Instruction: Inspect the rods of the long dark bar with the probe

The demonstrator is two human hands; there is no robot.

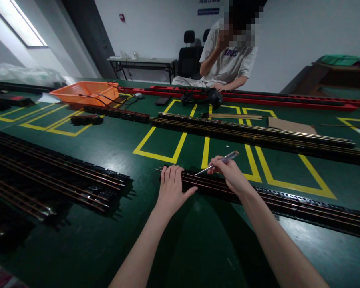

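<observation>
A long black track section with thin copper-coloured rails lies across the green table. It looks like model railway track. My left hand is laid over its left end, fingers bent across the far side and thumb along the near side. Between the finger and thumb of my right hand is a slim screwdriver with a clear handle. Its metal shaft slants down to the left, and the tip is at the rails just right of my left hand. Whether the tip touches a rail is too small to tell.
Several similar tracks lie to the left. More long tracks run across the middle, behind my hands. Farther back are an orange tray, a cardboard piece and red beams. A person sits opposite.
</observation>
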